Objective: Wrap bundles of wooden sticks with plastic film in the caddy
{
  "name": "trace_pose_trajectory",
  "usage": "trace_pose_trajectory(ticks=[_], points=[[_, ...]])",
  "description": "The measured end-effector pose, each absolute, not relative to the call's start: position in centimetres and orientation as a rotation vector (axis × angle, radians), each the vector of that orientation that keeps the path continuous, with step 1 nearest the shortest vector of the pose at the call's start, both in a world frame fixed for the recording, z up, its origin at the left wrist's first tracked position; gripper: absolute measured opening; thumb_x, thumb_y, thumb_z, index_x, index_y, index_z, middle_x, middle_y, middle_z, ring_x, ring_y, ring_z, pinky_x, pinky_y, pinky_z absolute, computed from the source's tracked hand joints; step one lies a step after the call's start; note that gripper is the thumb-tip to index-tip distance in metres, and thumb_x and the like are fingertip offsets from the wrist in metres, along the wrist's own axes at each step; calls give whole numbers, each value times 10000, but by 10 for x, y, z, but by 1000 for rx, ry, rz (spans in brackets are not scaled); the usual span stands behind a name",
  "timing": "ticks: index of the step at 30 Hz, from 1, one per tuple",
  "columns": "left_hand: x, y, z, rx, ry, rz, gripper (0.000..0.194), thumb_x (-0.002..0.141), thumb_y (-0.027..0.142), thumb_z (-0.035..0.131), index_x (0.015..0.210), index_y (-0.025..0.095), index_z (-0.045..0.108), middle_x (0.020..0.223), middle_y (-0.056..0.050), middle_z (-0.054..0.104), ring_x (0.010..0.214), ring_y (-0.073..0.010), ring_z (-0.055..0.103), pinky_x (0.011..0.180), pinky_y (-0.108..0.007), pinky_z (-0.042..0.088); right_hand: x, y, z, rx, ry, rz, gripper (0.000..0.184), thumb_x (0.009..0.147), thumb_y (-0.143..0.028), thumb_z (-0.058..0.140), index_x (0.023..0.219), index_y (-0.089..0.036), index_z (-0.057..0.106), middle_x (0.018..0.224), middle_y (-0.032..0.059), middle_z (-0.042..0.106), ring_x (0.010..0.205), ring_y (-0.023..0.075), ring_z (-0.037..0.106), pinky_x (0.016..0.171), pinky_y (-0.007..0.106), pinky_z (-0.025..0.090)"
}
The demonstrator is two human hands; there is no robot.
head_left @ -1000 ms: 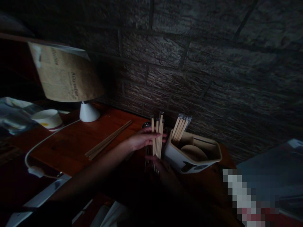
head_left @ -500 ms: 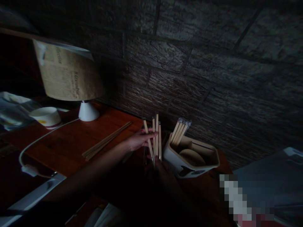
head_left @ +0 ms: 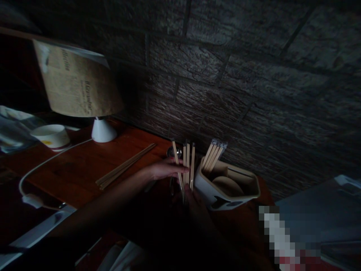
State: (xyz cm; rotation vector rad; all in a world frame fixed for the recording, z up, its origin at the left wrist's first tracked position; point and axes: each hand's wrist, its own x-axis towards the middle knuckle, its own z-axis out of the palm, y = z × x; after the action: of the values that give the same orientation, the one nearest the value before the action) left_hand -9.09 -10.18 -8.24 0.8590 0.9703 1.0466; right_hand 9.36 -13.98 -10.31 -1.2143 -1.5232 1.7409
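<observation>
Reddish-brown wood tabletop (head_left: 73, 169) bears a white, dark-patched, open container (head_left: 203, 187), lying at three o'clock from the held bundle and nearer the right hand (head_left: 194, 199), whose shadowed fingers seem curled round the lower ends. The left hand (head_left: 163, 169) pinches mid-length the slim, pale wooden chopsticks (head_left: 188, 155), fanned, their long axes running roughly six to twelve o'clock.

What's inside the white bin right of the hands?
The white bin holds upright wrapped chopsticks at its left end and a round, tan object. The chopsticks' lower ends and the bin's floor are hidden.
</observation>
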Motion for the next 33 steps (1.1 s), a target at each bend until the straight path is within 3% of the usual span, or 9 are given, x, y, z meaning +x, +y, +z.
trace_pose_trajectory(ticks=[5, 10, 18, 26, 29, 33], points=[[-95, -102, -79, 970, 910, 993, 430, 714, 450, 780, 956, 101, 711, 898, -91, 742, 758, -149, 679, 656, -229, 526, 94, -141, -100, -1134, -1459, 1806, 646, 800, -688, 548, 1142, -154, 671, 757, 59, 701, 568, 121, 534, 527, 231, 415], [-99, -101, -78, 996, 944, 1023, 410, 745, 459, 751, 951, 108, 707, 892, -87, 736, 675, -124, 646, 559, -201, 477, 92, -141, -102, -1103, -1432, 1839, 564, 839, -623, 550, 1107, -146, 690, 797, 64, 711, 560, 99, 509, 526, 212, 407], [-103, -98, -79, 1034, 987, 1009, 472, 714, 463, 772, 1041, 129, 704, 937, -80, 728, 760, -144, 659, 654, -235, 517, 93, -140, -111, -1170, -1496, 1762, 660, 827, -719, 460, 1003, -130, 703, 760, 76, 689, 559, 126, 532, 520, 239, 429], [-97, -102, -81, 1041, 929, 939, 450, 756, 464, 736, 1077, 151, 698, 918, -78, 741, 736, -141, 672, 658, -225, 503, 97, -145, -101, -1177, -1584, 1742, 719, 792, -767, 456, 1161, -188, 672, 968, 99, 686, 874, 203, 620, 723, 273, 484], [-94, -107, -75, 1089, 912, 909, 394, 774, 487, 712, 976, 150, 728, 869, -74, 751, 730, -145, 688, 652, -218, 504, 95, -146, -103, -1143, -1600, 1805, 689, 821, -743, 445, 1111, -164, 683, 824, 71, 658, 719, 162, 601, 633, 259, 462], [-94, -114, -64, 1179, 909, 860, 397, 768, 504, 714, 933, 145, 743, 875, -90, 767, 792, -176, 715, 713, -235, 518, 92, -148, -109, -1117, -1616, 1883, 653, 820, -729, 472, 1023, -146, 685, 618, -21, 519, 513, 86, 461, 498, 207, 359]])
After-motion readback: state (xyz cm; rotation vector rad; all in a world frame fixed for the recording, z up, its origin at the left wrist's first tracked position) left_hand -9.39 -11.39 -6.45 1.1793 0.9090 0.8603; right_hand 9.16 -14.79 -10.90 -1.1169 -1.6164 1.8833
